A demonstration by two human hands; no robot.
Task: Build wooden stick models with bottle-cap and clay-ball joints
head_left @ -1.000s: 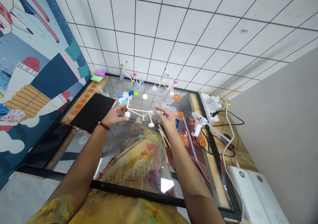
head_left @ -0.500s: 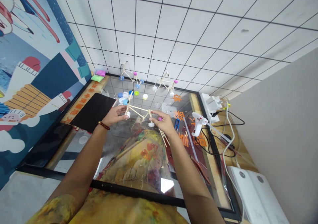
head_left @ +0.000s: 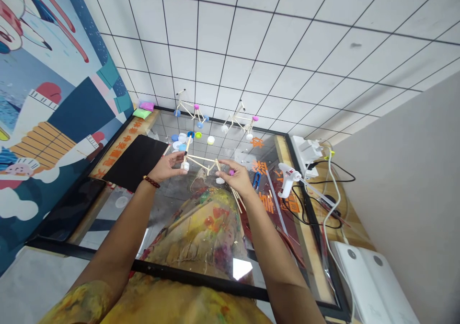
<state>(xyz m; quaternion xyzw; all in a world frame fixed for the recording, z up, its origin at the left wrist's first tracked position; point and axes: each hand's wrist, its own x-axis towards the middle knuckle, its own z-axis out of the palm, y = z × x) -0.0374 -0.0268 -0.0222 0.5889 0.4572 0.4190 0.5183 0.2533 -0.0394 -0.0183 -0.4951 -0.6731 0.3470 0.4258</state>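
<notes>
While both hands pinch it, the stick model (head_left: 201, 162) hangs above the glass table (head_left: 172, 197).
Left hand (head_left: 166, 167) grips the front cap; right hand (head_left: 235, 176), apart a second ago, now closed on the rear. Glue gun (head_left: 287, 179) lies right.

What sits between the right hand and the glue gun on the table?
In the head view, small blue-handled scissors lie between the right hand and the white glue gun.

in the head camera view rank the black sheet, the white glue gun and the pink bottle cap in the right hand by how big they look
1. black sheet, largest by far.
2. white glue gun.
3. pink bottle cap at the right hand, smallest.
All lie at similar depth, so the order looks safe.
</notes>
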